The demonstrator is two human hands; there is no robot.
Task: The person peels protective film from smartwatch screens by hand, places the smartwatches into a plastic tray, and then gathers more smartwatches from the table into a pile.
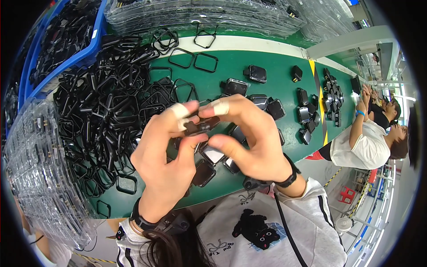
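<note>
Close above the green bench, both my hands pinch one small dark device [202, 126] with a glossy face, seen nearly edge-on. My left hand [164, 167] grips its left end between thumb and fingers. The thumb and index finger of my right hand [253, 138] close on its right end. Pale tape wraps a finger of each hand. Beneath the hands lie several square black watch-like cases, one with a dark glossy face [203, 173]; my fingers partly cover others. A large heap of black square frames [120, 93] spreads to the left of my hands.
A blue bin [95, 42] of black parts stands at the far left. Stacked clear plastic trays [40, 173] stand at the near left, with more trays [204, 20] behind. Yellow-black tape [318, 100] crosses the green bench [240, 62]. Co-workers sit to the right by more cases [331, 95].
</note>
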